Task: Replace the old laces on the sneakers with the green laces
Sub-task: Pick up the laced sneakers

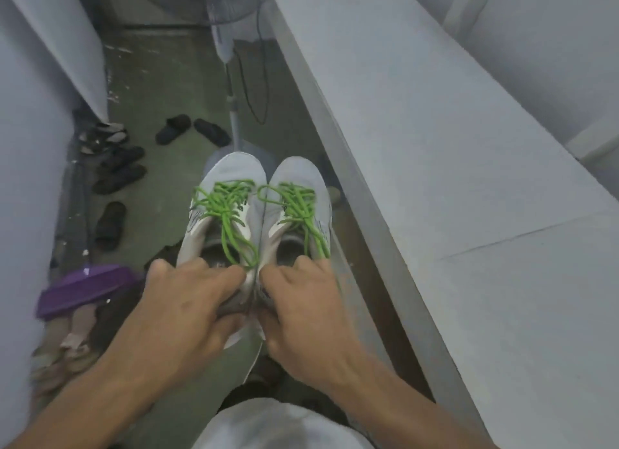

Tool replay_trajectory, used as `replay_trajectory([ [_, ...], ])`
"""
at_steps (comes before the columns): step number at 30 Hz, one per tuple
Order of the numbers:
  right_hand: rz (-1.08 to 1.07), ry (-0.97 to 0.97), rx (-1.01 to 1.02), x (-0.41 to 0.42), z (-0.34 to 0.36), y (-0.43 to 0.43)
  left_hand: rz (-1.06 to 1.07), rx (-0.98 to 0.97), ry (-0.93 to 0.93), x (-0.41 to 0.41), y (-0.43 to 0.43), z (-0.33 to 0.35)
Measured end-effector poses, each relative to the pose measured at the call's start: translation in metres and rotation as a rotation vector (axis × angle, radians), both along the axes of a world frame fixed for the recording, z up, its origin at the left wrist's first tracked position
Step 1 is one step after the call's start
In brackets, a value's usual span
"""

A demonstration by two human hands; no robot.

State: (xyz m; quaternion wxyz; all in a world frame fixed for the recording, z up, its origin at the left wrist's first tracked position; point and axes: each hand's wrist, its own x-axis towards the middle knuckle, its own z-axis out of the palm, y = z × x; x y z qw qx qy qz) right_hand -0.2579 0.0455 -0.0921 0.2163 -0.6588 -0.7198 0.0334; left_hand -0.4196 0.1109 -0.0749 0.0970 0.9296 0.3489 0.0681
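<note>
Green laces (227,202) already run through both, left hand (187,301) clamped on the left sneaker (231,172), right hand (301,301) on the right sneaker (294,173), side by side above the floor (160,90), so it looks nearly finished.

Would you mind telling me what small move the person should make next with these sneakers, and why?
Probably set the pair down: both sneakers already carry green laces, and the left hand and right hand each grip a heel, holding them above the floor.
</note>
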Motion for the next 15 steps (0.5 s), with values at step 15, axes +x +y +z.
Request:
replay_trajectory([
  [15,-0.264,0.36,-0.454,-0.013,-0.163,-0.042,-0.256,-0.305,0.24,0.02,0.008,-0.166],
])
